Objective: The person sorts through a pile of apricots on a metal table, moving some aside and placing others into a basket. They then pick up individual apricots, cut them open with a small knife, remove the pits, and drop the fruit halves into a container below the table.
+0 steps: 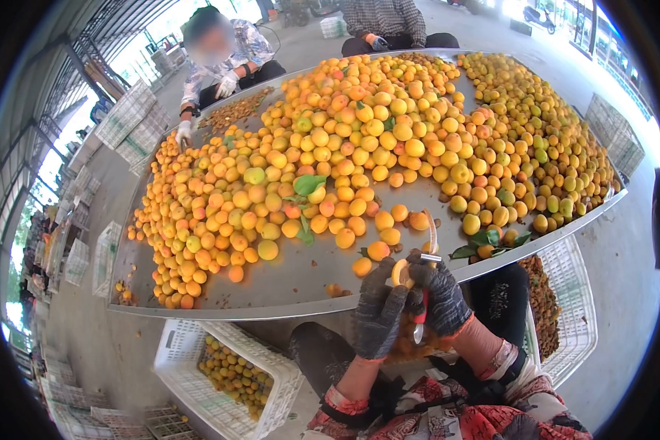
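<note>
Both my hands wear dark grey gloves and meet at the table's near edge. My left hand (380,306) pinches an opened apricot half (401,273), its cut face showing. My right hand (441,297) is closed round a tool with a red handle (421,306); a thin curved blade (433,233) rises above the fingers and a metal end hangs below. Just beyond the hands, loose apricots (378,251) lie on the metal table (293,287), in front of a large heap of apricots (359,139) with some green leaves (309,185).
A white crate (170,359) holding apricots stands below the table at left; another white crate (576,312) with brown pieces is at right. Across the table sit two people, one (224,55) at left, one (385,22) at centre. Stacked crates (136,121) stand at far left.
</note>
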A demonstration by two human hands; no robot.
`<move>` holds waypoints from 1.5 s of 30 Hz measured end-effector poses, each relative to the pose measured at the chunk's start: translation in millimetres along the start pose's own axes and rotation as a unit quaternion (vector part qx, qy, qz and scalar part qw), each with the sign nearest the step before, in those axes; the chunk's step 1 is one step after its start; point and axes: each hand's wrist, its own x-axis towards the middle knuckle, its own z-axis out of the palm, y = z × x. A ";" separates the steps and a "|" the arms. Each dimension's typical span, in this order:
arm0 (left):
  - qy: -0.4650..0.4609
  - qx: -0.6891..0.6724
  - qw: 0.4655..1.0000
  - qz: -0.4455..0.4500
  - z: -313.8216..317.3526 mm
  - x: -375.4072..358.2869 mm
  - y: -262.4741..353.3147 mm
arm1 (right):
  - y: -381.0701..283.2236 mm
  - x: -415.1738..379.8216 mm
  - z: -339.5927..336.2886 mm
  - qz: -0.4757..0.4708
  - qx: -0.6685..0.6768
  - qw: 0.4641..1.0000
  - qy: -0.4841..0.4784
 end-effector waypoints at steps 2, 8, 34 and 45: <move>0.001 0.011 1.000 0.007 -1.7 2.7 -5.4 | 7.9 7.2 -4.7 -0.031 -0.010 0.999 0.024; 0.073 0.016 0.997 0.010 9.7 7.6 -4.2 | 18.4 3.3 -9.3 -0.084 -0.124 0.988 0.033; 0.121 0.077 0.988 -0.049 16.8 -3.3 -38.6 | -8.7 35.0 31.1 -0.346 -0.013 0.938 0.027; 0.156 0.099 0.981 -0.056 30.1 0.5 -8.5 | 12.0 20.0 17.5 -0.414 -0.217 0.883 0.044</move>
